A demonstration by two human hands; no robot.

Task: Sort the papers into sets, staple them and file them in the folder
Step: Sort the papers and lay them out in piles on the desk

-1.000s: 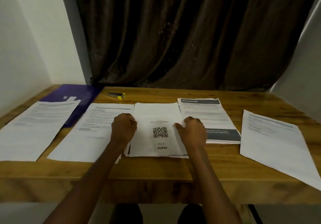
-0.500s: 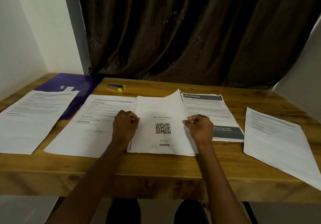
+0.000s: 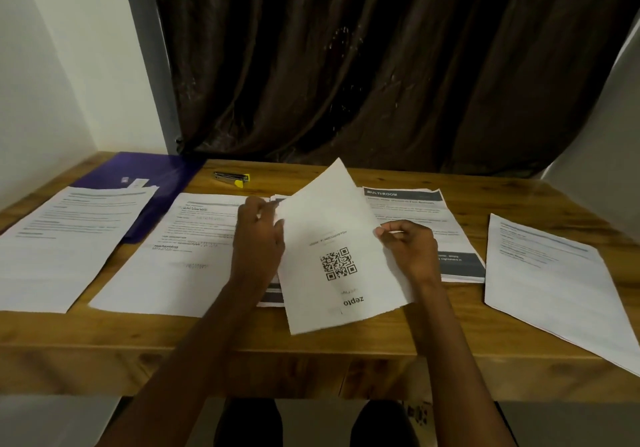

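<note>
A white sheet with a QR code (image 3: 332,224) is lifted and tilted above the middle stack of papers (image 3: 270,297). My right hand (image 3: 412,252) pinches the sheet's right edge between thumb and fingers. At the sheet's left edge, my left hand (image 3: 258,242) rests on the stack with its fingers loosely bent. Other paper piles lie in a row: one at far left (image 3: 69,238), one beside my left hand (image 3: 187,249), a dark-banded "MULTI-ROOM" pile (image 3: 408,211) and one at far right (image 3: 554,273). A purple folder (image 3: 166,176) lies at the back left, and a yellow-tipped stapler (image 3: 232,178) lies behind the stack.
Everything sits on a wooden table (image 3: 311,346), whose front edge is near me. A dark curtain (image 3: 381,65) hangs behind it and a white wall (image 3: 52,65) closes the left side. The far-right pile overhangs the table's front right.
My right hand has raised the QR sheet off the middle stack and tilted it toward me. My left hand has loosened from a fist at the stack's left edge.
</note>
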